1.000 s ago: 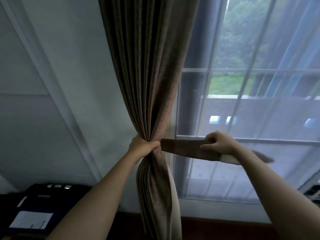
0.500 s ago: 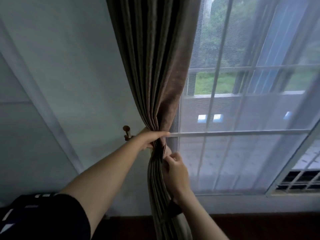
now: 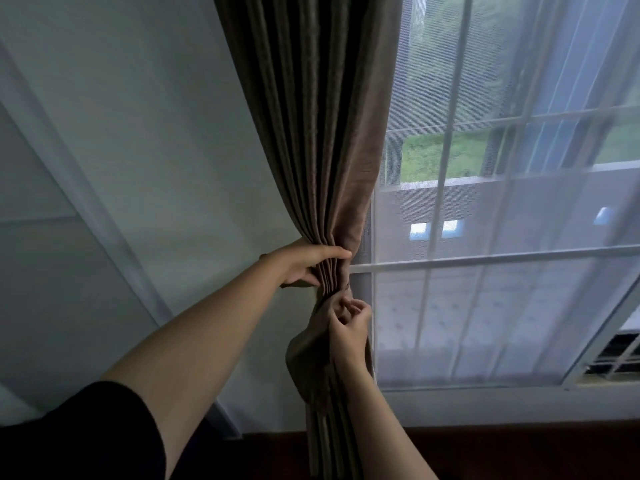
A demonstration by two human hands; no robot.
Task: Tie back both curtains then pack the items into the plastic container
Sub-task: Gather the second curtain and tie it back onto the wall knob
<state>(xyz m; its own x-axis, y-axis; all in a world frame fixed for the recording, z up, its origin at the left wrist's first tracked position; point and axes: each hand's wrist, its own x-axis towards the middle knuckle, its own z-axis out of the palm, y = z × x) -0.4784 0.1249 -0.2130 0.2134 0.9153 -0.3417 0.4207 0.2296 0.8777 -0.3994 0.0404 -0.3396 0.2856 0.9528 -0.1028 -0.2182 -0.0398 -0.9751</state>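
Brown curtain gathered left of window. Left hand grips bunched pleats, fingers curled round them. Right hand just below, pinching tieback band against curtain.

Home room: brown curtain, sheer-covered window.

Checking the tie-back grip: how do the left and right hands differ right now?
The left hand sits higher, fingers wrapped round the gathered brown curtain from the wall side; the right hand sits lower, fingertips pinching the fabric tie-back. Both hold fabric at the curtain's bunched waist.
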